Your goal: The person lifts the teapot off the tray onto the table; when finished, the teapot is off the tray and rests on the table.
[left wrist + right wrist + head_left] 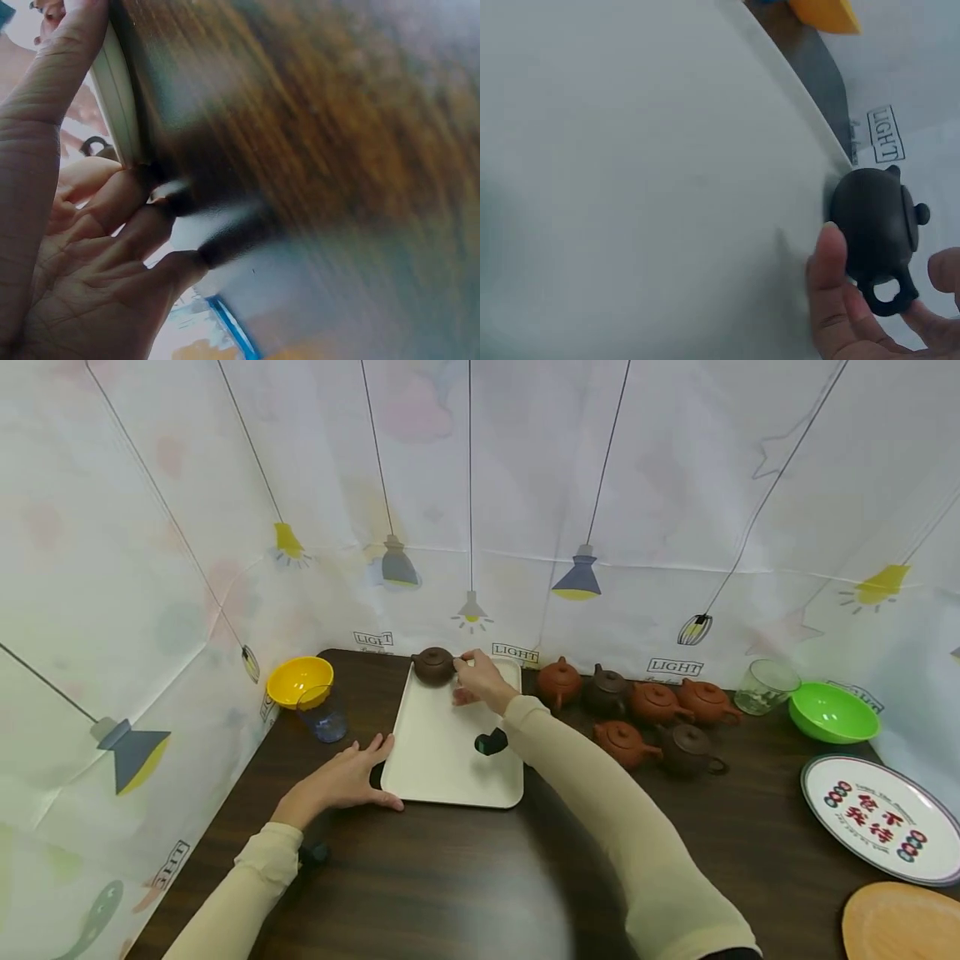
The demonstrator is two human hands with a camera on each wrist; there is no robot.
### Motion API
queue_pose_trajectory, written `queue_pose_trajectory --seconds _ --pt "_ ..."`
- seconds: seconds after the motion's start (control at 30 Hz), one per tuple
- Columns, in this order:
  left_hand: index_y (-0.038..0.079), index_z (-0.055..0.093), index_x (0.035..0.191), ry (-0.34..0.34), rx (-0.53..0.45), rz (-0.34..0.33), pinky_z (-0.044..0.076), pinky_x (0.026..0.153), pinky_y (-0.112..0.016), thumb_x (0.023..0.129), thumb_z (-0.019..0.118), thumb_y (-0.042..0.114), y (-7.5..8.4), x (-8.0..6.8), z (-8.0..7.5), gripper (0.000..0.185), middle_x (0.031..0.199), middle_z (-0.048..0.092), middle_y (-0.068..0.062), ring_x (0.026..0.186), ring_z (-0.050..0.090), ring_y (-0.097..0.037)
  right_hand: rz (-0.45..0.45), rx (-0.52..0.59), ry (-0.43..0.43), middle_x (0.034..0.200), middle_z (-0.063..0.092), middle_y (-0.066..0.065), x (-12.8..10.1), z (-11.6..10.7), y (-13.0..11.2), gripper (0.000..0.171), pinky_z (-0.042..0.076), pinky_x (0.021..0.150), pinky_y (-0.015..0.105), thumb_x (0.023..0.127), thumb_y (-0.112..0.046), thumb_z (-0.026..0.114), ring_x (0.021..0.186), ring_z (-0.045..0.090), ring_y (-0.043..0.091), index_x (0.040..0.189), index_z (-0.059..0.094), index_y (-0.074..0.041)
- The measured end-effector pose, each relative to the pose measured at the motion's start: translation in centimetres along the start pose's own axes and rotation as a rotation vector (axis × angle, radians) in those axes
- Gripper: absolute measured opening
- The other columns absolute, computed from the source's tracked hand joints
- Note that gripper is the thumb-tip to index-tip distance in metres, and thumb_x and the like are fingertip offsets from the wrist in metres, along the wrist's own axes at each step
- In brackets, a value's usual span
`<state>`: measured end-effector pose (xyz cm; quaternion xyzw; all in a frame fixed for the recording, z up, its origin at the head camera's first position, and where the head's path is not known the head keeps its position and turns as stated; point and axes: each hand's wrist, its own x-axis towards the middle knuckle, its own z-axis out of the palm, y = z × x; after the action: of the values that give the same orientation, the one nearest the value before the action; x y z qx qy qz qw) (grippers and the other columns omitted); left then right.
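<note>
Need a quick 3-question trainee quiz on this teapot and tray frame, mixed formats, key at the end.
1. True or false: the dark teapot stands on the cream tray, at its far left corner.
2. Which hand rests on the tray's near left edge? A) left hand B) right hand
3. Fill in: the right hand's fingers are at the teapot's ____, though whether the grip is closed cannot be told.

Key
1. True
2. A
3. handle
</note>
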<state>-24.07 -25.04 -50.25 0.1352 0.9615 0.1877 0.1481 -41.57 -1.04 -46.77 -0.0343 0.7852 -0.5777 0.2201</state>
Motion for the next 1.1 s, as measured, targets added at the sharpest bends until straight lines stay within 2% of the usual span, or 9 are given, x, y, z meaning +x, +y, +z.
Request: queue_pose_trajectory --seconds 0.17,0.27,0.5,0.63,0.83,0.9,1.0,1.1 --pt "0.001 0.026 0.169 0.001 -0.006 -0.007 0.031 0.125 -0.071 0.083 0.084 0.066 0.0 0.2 0.1 0.123 0.172 0.026 -0.033 0.149 0.032 -0.069 0.028 0.116 0.062 0.109 0.064 0.02 1.2 1.1 0.5 0.035 0.066 0.085 0.037 0.115 -0.029 0.047 0.071 0.067 0.02 0.138 0.051 -0.003" --pt "0.002 0.026 0.17 0.001 -0.009 -0.026 0.032 0.124 -0.072 0.083 0.084 0.066 0.2 0.1 0.1 0.123 0.172 0.025 -0.032 0.149 0.031 -0.07 0.024 0.127 0.044 0.094 0.065 0.016 1.2 1.2 0.9 0.033 0.066 0.08 0.034 0.115 -0.028 0.05 0.068 0.068 0.018 0.131 0.057 0.001" --pt "0.003 0.024 0.17 -0.011 -0.008 -0.041 0.032 0.123 -0.073 0.083 0.083 0.068 0.5 -0.1 0.0 0.124 0.173 0.024 -0.031 0.149 0.03 -0.071 0.006 0.093 0.025 0.089 0.068 0.013 1.0 1.1 1.5 0.036 0.065 0.086 0.036 0.113 -0.028 0.053 0.071 0.072 0.018 0.129 0.064 0.002" --pt "0.003 0.024 0.17 -0.018 -0.004 -0.038 0.033 0.123 -0.072 0.083 0.083 0.068 0.5 0.2 0.2 0.124 0.173 0.024 -0.031 0.149 0.031 -0.071 0.016 0.092 0.013 0.09 0.066 0.01 0.4 0.5 1.3 0.032 0.063 0.082 0.031 0.113 -0.027 0.053 0.073 0.069 0.016 0.12 0.066 0.001" --pt "0.003 0.025 0.17 -0.021 -0.008 -0.023 0.033 0.122 -0.074 0.083 0.082 0.07 1.0 0.5 0.6 0.124 0.173 0.024 -0.031 0.148 0.031 -0.072 -0.008 0.144 -0.018 0.113 0.063 0.021 -2.2 -3.5 -0.4 0.026 0.062 0.074 0.026 0.112 -0.024 0.054 0.076 0.065 0.017 0.11 0.064 0.0" --pt "0.003 0.025 0.17 -0.019 -0.007 -0.026 0.033 0.122 -0.075 0.082 0.082 0.071 1.0 0.4 0.5 0.124 0.173 0.024 -0.031 0.148 0.03 -0.072 -0.032 0.143 -0.029 0.11 0.064 0.02 -3.5 -5.6 -0.9 0.026 0.062 0.072 0.025 0.111 -0.024 0.055 0.076 0.066 0.017 0.11 0.063 0.0" --pt "0.003 0.025 0.17 -0.015 -0.007 -0.029 0.032 0.121 -0.076 0.082 0.082 0.071 0.9 0.1 0.4 0.125 0.173 0.025 -0.031 0.148 0.03 -0.073 -0.065 0.125 -0.034 0.098 0.065 0.012 -5.8 -9.2 -1.2 0.027 0.061 0.073 0.025 0.111 -0.026 0.055 0.076 0.067 0.016 0.114 0.063 0.0" --pt "0.001 0.025 0.169 -0.007 -0.002 -0.017 0.033 0.12 -0.077 0.083 0.082 0.07 0.8 -0.2 -0.1 0.125 0.172 0.026 -0.034 0.146 0.03 -0.075 -0.094 0.109 -0.031 0.096 0.066 0.008 -8.5 -13.2 -1.1 0.03 0.061 0.073 0.024 0.112 -0.027 0.053 0.076 0.069 0.013 0.119 0.061 0.001"
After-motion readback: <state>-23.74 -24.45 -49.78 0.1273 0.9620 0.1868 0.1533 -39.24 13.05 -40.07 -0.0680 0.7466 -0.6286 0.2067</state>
